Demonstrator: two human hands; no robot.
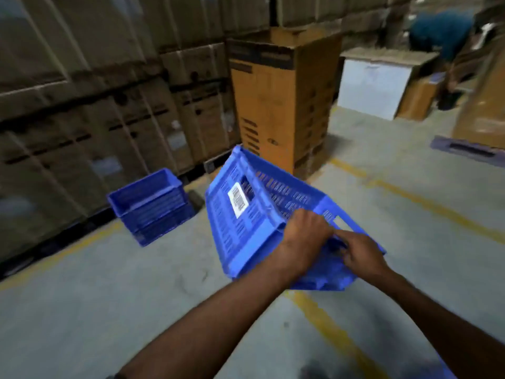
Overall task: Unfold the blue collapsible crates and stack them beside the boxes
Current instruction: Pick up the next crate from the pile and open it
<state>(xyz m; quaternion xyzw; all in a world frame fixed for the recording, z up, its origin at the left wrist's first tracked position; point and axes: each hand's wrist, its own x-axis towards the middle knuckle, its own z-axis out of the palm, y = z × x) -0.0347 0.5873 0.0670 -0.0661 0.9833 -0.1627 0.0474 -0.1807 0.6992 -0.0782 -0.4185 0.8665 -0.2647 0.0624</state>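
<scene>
Gripping the near edge of a tilted blue slatted plastic crate, the left hand curls over it with the right hand pinching just beside; farther off, a stack of blue plastic crates sits on the floor against brown cardboard boxes

Left hand grips crate; right hand pinches it alongside

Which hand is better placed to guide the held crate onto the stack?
Probably left: the left hand grips the rim of the tilted blue plastic crate, nearer the stack of blue crates.
</scene>
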